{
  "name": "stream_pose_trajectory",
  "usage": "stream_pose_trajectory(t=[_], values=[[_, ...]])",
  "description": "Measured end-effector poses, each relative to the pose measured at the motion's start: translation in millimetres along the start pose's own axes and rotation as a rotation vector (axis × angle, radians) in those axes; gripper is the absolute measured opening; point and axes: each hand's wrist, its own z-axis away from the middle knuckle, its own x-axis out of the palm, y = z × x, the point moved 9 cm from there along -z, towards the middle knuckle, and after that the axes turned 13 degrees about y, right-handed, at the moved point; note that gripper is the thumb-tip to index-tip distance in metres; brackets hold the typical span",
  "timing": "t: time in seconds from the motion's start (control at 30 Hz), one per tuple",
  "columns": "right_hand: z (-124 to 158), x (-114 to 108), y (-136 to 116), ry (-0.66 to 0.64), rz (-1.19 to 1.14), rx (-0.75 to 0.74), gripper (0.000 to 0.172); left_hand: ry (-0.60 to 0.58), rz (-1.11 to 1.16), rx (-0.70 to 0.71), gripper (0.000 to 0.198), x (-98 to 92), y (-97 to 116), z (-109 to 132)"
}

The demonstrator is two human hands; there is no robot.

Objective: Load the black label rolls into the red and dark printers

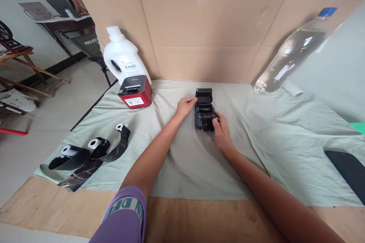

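A small dark portable printer (pixel 196 121) rests on the cloth in front of me, its black lid (pixel 203 95) swung up and back. Inside its bay sits dark, shiny paper (pixel 207 117), with a strip hanging over the front edge. The closed fingertips of my left hand (pixel 186 107) are at the lower left corner of the lid. My right hand (pixel 223 133) grips the printer's right side, its thumb by the front of the paper. Fingers behind the printer's body are partly hidden.
On the left lie several dark paper rolls (pixel 98 144), partly unrolled. Behind them stand a red and black printer (pixel 137 93) and a white detergent bottle (pixel 125 55). A large water bottle (pixel 293 55) leans at the right against the cardboard (pixel 205 26). A black phone (pixel 346 167) lies near the right edge.
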Motion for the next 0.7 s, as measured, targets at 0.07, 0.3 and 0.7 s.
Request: stream_pose_trajectory(t=[0.07, 0.3, 0.7], values=[[0, 0, 0, 0.002, -0.005, 0.002, 0.062, 0.009, 0.025, 0.008, 0.034, -1.4, 2, -1], [-2, 0, 2, 0.022, -0.012, 0.004, 0.059, 0.094, 0.06, 0.284, 0.012, -10.1, 45, 12], [-8, -5, 6, 0.065, -0.064, 0.068, 0.062, -0.5, -0.89, 0.619, 0.029, 47.4, 98, 38]])
